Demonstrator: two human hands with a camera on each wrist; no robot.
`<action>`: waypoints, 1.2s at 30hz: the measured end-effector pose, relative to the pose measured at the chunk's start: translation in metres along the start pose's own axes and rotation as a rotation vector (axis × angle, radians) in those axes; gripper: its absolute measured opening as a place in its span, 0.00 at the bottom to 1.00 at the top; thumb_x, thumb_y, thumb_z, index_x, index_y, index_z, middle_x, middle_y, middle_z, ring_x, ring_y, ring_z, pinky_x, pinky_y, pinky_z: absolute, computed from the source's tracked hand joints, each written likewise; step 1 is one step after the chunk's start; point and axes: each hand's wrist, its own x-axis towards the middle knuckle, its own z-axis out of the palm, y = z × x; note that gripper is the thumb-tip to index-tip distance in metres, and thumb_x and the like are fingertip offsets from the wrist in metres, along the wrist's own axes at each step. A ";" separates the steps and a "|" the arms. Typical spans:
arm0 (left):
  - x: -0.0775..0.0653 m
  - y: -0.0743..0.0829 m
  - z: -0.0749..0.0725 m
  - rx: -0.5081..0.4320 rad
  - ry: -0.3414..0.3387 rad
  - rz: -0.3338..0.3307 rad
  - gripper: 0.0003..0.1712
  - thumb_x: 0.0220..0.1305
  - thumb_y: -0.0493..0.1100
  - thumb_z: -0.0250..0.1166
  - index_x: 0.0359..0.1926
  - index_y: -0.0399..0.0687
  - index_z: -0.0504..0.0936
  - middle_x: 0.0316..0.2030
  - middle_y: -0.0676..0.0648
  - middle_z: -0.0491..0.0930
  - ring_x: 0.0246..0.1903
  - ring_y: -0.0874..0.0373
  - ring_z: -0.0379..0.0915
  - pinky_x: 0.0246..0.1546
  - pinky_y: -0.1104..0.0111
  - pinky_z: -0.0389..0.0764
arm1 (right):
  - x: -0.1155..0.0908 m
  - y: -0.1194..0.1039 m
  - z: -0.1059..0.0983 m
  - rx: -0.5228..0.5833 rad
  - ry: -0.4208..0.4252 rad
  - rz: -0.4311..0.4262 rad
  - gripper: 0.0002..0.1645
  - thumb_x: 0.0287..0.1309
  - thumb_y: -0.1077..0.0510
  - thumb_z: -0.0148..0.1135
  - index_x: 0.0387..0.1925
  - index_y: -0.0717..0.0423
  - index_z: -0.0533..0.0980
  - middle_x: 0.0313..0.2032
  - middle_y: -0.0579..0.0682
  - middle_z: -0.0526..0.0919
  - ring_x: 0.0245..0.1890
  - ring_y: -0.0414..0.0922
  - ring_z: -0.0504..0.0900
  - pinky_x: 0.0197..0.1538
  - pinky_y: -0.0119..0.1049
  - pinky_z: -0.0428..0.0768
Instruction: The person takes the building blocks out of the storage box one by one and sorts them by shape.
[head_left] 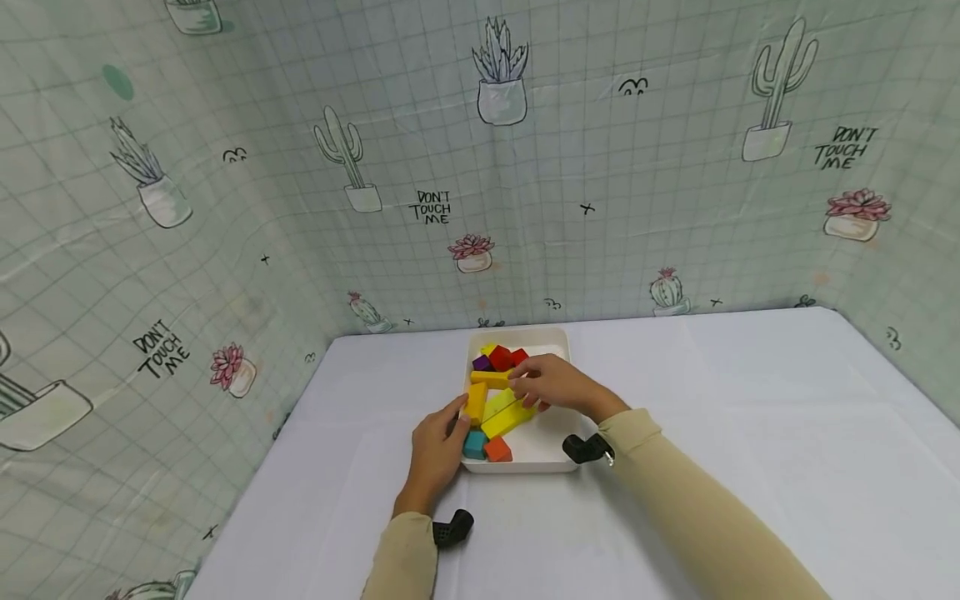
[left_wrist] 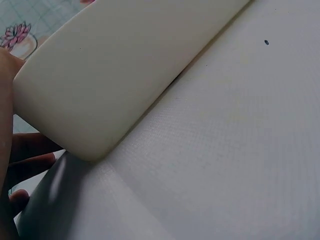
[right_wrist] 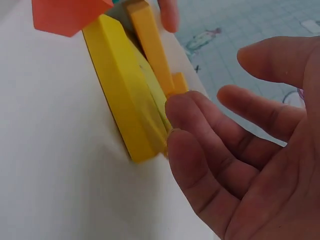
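A white tray holds several coloured blocks. My left hand grips the tray's near left side; in the left wrist view, some fingers show beyond the corner. Over the tray, my right hand has its fingers spread and loosely bent, with fingertips close to the blocks. In the right wrist view, its fingertips overlap the ends of two long yellow blocks lying side by side. An amber block stands along the left wall, near another amber block laid crosswise.
At the tray's near left corner sit a teal block and an orange block. Red blocks and a purple block lie at its far end. A white cloth covers the table; a printed curtain hangs behind.
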 end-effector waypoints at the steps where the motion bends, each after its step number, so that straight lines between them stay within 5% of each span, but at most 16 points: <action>1: 0.001 0.000 0.000 -0.002 0.000 0.003 0.24 0.75 0.47 0.56 0.69 0.56 0.75 0.61 0.45 0.78 0.60 0.45 0.71 0.65 0.45 0.66 | 0.001 -0.002 0.003 0.000 -0.007 0.000 0.21 0.67 0.52 0.60 0.55 0.60 0.79 0.40 0.50 0.84 0.35 0.47 0.84 0.39 0.38 0.85; 22: 0.003 -0.002 0.003 0.030 0.019 0.041 0.23 0.76 0.48 0.53 0.69 0.55 0.75 0.57 0.44 0.80 0.56 0.47 0.73 0.63 0.46 0.69 | 0.023 -0.015 0.037 0.130 -0.034 0.039 0.22 0.64 0.58 0.66 0.56 0.64 0.76 0.47 0.55 0.82 0.35 0.47 0.87 0.37 0.40 0.86; 36: 0.003 -0.003 0.002 0.042 0.025 0.081 0.23 0.78 0.48 0.51 0.68 0.52 0.75 0.56 0.44 0.81 0.56 0.46 0.74 0.64 0.44 0.66 | 0.029 -0.015 0.050 0.192 0.014 0.106 0.20 0.63 0.58 0.67 0.52 0.64 0.76 0.39 0.56 0.84 0.31 0.47 0.88 0.36 0.38 0.86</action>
